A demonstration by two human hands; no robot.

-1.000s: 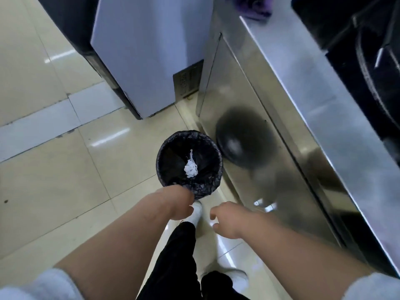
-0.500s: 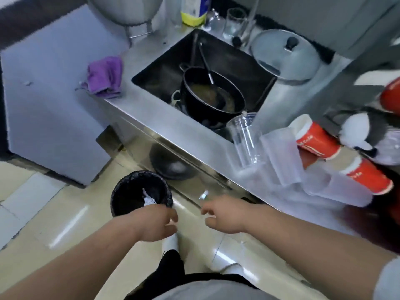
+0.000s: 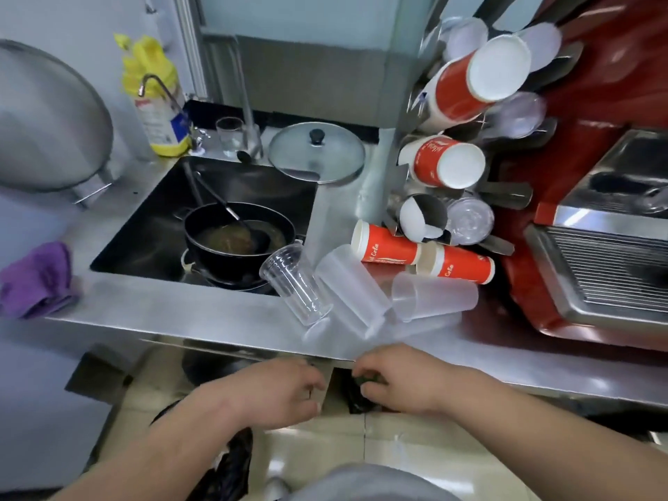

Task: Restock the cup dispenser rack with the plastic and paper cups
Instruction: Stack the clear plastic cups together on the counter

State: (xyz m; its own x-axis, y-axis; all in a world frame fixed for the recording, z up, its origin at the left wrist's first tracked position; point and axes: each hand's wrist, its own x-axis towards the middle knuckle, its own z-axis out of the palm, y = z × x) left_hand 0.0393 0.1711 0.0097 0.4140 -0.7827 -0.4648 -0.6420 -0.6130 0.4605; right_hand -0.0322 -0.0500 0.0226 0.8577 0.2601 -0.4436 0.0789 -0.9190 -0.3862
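Change since earlier frame: view is lifting from the floor bin to the steel counter; both hands are rising toward its near edge.
Left hand: hovering below the counter edge, fingers loosely curled, holding nothing visible.
Right hand: hovering just beside the left, fingers loosely curled; no object seen in the grip.
Progress: partly stocked. Cup dispenser rack, far right, is carrying red paper cups and clear cups in several slots.
Left to do: five stacks are lying loose on the counter. Ribbed clear cups, frosted plastic cups and a second frosted stack are nearest; two red paper stacks are lying behind, at the rack foot.
Surroundings: sink holding a black pan with ladle; pot lid; yellow bottle; purple cloth; red machine on the right.
Obstruction: loose stacks are overlapping; the ribbed one is leaning over the sink edge and, in my judgement, could roll in.
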